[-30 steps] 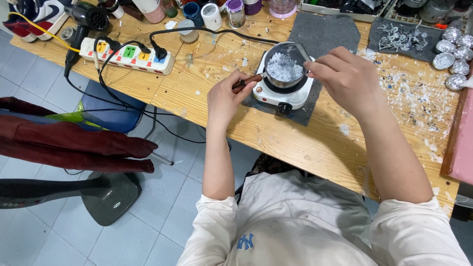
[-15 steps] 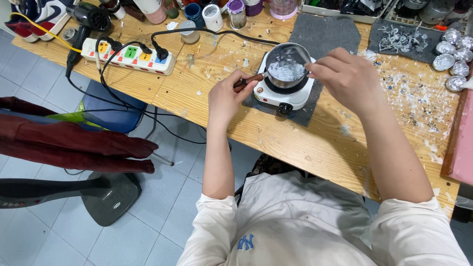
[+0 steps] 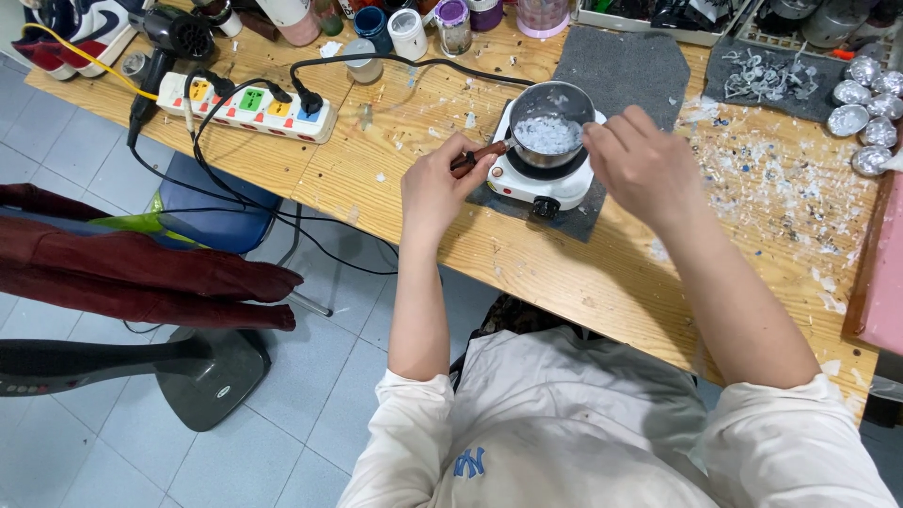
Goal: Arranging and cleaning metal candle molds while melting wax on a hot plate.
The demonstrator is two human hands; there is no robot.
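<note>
Small metal pot [image 3: 548, 120] sits on a white hotplate [image 3: 544, 176], which stands on a grey mat [image 3: 616, 68] toward the far edge of the wooden worktop [image 3: 602, 273]. Pot holds white flakes [image 3: 544, 134]. Left hand [image 3: 435, 193] closed around the pot's brown wooden handle [image 3: 475, 157]. Right hand [image 3: 640, 165] at the pot's right rim, fingers pinched together; whatever they grip is too small to make out. White crumbs scattered across the worktop to the right. Power strip [image 3: 246, 104] with black cable [image 3: 395, 62] lies toward the far left corner; foil cups [image 3: 861, 113] grouped near the far right corner.
</note>
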